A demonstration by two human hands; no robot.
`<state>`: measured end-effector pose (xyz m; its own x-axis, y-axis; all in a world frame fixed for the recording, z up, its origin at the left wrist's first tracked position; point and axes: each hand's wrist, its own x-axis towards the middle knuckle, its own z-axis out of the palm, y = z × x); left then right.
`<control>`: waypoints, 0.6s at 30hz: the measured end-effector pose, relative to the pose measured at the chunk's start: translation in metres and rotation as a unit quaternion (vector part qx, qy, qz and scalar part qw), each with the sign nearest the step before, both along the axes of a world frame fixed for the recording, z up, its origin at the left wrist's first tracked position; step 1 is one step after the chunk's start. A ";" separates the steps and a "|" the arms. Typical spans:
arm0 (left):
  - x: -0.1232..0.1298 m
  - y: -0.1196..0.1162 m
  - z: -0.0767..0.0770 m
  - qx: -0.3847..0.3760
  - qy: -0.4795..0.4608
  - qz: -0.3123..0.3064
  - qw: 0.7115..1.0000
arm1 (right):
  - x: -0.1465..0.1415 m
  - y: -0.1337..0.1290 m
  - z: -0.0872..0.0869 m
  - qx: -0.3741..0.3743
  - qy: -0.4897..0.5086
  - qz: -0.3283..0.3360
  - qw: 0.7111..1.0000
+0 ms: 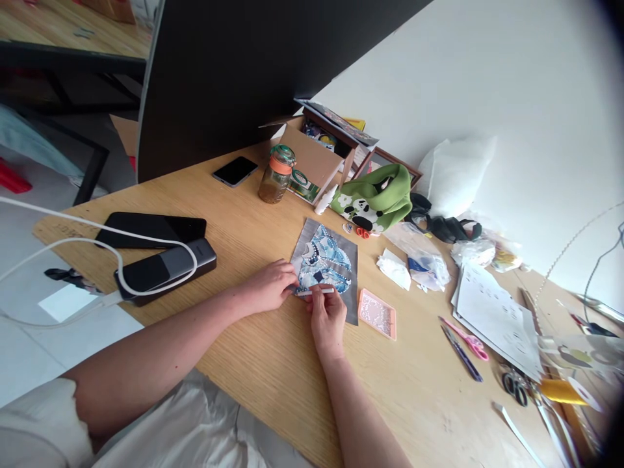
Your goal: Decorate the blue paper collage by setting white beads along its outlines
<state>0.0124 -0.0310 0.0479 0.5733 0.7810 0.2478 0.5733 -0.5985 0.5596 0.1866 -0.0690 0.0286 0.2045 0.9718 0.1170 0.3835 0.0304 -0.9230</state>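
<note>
A grey sheet [350,302] lies on the desk, bearing a blue-and-white butterfly-like design [324,260] edged with rows of small white beads. My left hand [270,285] is at the sheet's lower left edge, its curled fingers pinching or pressing the corner. A thin white pen-like stick [327,290] is gripped in my right hand [327,318], held almost level over the bottom of the design. Its tip points toward my left fingers; the exact contact is too small to make out. Just right of the sheet sits a shallow pink tray [394,325] of small white beads.
Left are a phone [235,171], a black slab [151,229] and a power bank [168,266] with a white cable. Behind stand a jar [276,175], a cardboard box [312,156], a white bottle [325,200] and a green bag [390,198]. Pink scissors [470,341] and papers [497,312] lie right.
</note>
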 end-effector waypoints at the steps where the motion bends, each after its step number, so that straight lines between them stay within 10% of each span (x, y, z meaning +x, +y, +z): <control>1: 0.000 0.000 0.000 0.000 0.000 0.000 1.000 | 0.000 0.000 0.000 0.000 -0.002 0.000 1.000; 18: 0.000 0.000 -0.001 -0.005 -0.003 0.002 1.000 | -0.002 -0.003 0.003 0.021 0.007 -0.006 1.000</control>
